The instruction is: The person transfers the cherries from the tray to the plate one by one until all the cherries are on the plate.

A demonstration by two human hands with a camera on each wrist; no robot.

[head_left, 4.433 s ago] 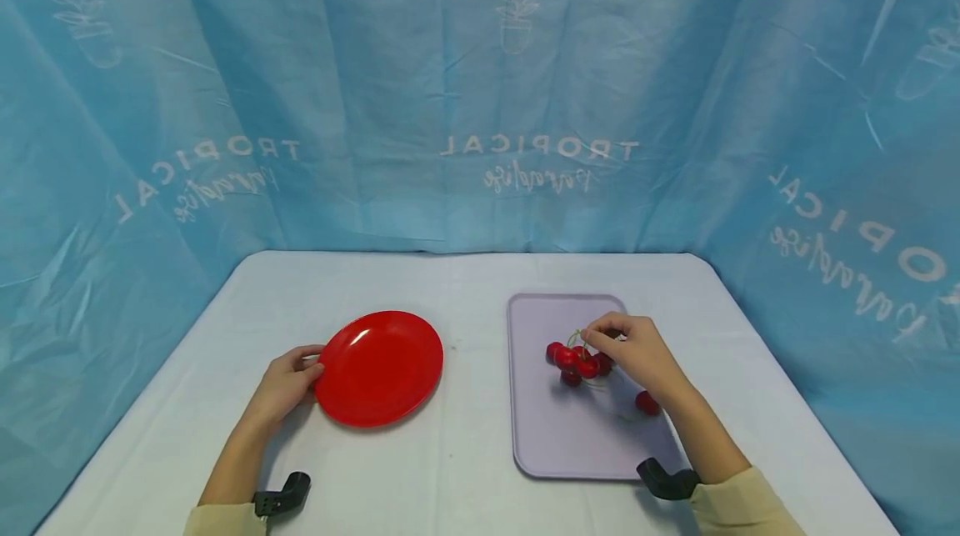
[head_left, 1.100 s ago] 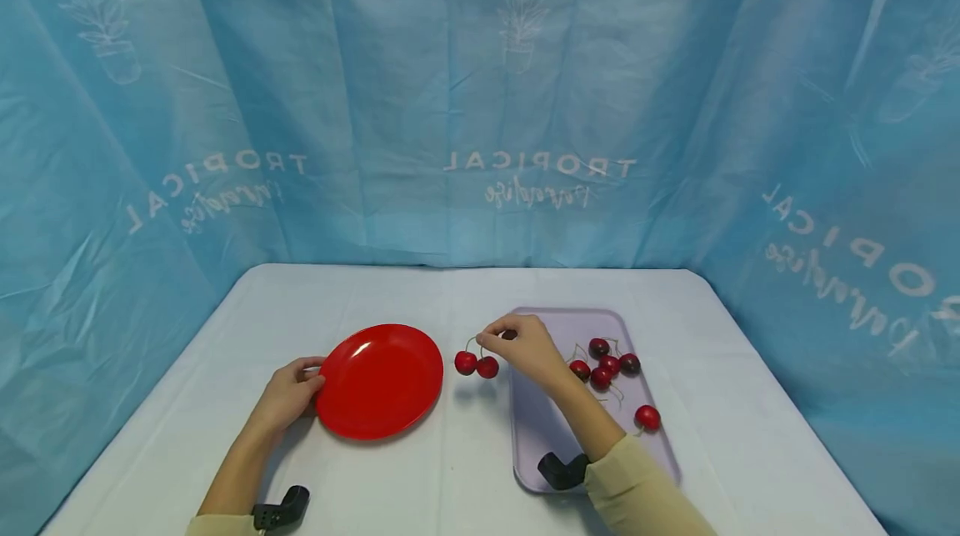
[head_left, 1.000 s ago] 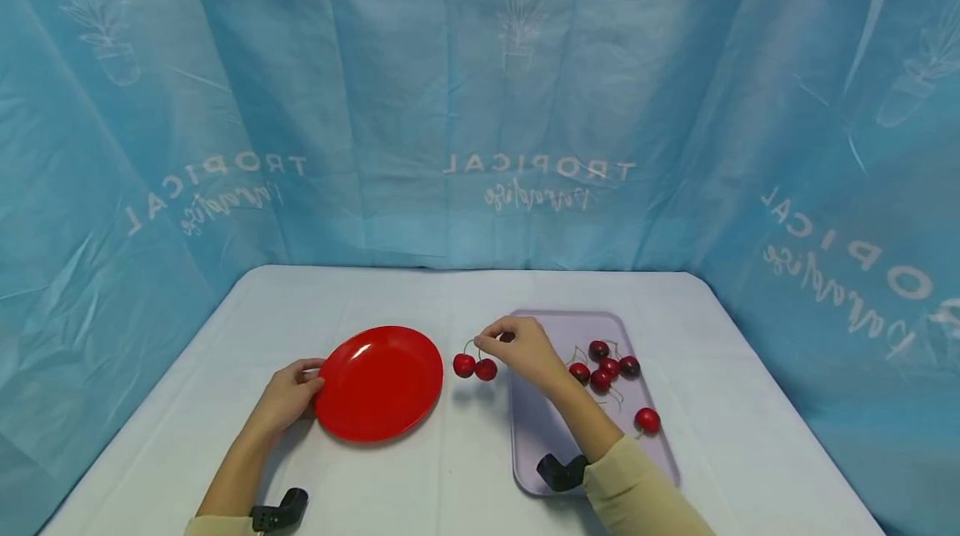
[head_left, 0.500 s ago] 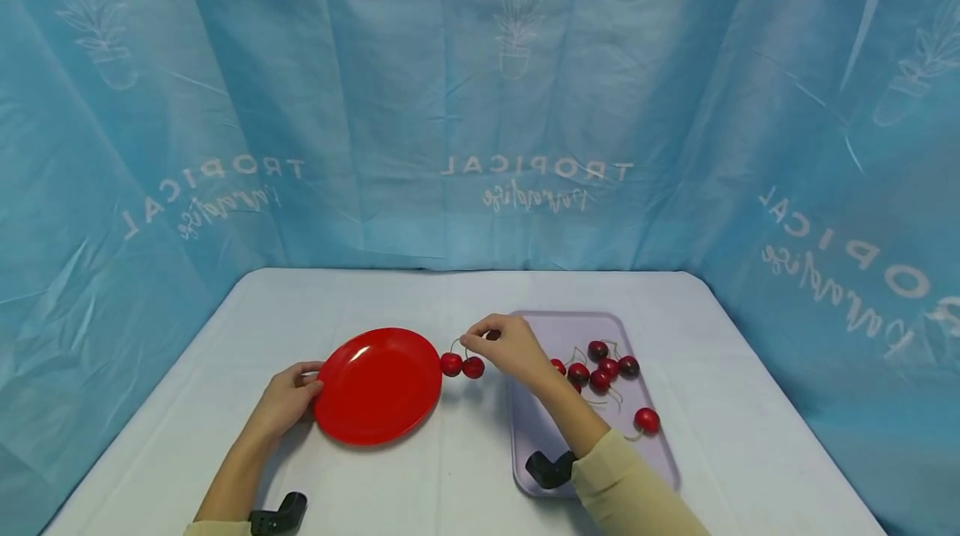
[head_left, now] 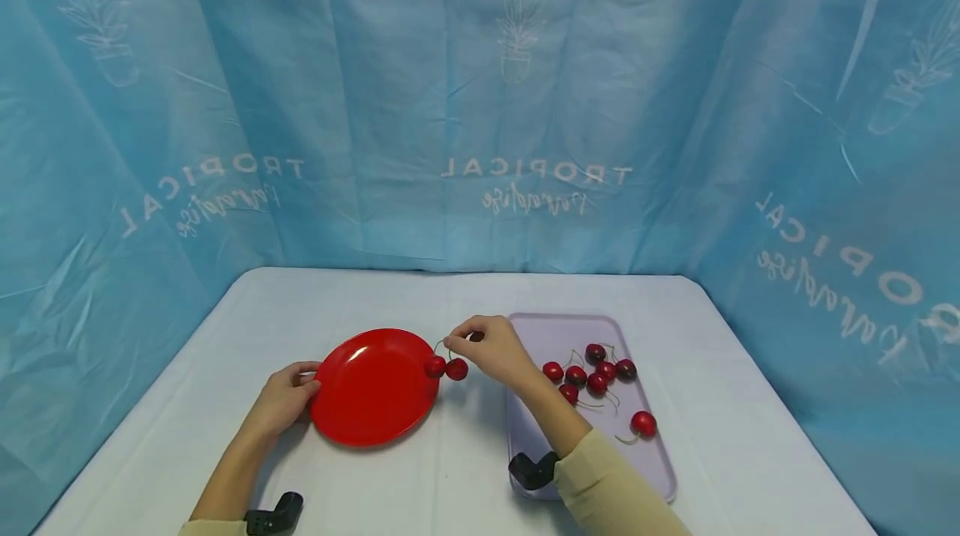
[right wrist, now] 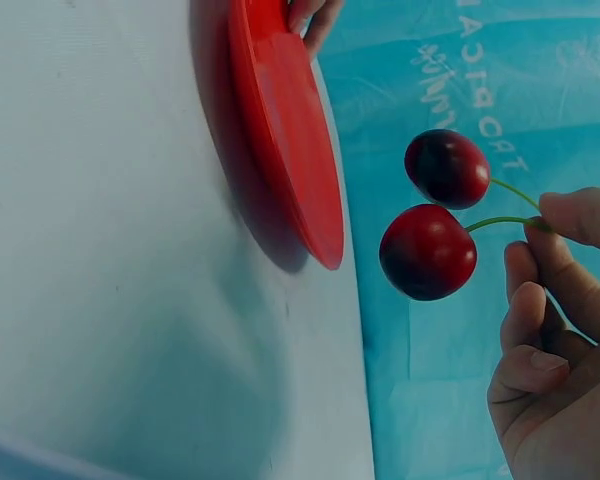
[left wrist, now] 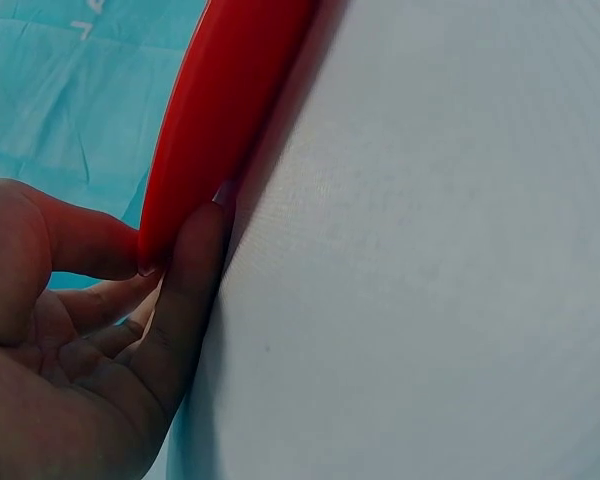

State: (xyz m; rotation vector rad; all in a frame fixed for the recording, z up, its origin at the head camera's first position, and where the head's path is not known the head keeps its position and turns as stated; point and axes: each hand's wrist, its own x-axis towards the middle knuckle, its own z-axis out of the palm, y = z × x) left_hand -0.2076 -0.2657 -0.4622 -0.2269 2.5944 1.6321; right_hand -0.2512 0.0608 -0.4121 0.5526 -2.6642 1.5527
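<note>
My right hand (head_left: 491, 350) pinches the green stems of a pair of cherries (right wrist: 428, 252) between thumb and forefinger. Both fruits hang in the air; in the head view one overlaps the right rim of the red plate (head_left: 371, 390). My left hand (head_left: 283, 398) grips the plate's left edge. In the left wrist view the thumb lies on the upper side of the rim and a finger (left wrist: 185, 290) is under it. Nothing lies on the plate's visible surface. Several more cherries (head_left: 597, 384) with stems lie on the lilac tray (head_left: 540, 428) at the right.
A white cloth covers the table (head_left: 457, 469), with a strip of it between plate and tray. One cherry (head_left: 642, 423) lies apart near the tray's right edge. A blue printed curtain (head_left: 480, 102) hangs behind and along both sides.
My right hand has lifted the cherry pair by its stems from the tray and carried it left to the plate's right rim. The left hand keeps its grip on the plate.
</note>
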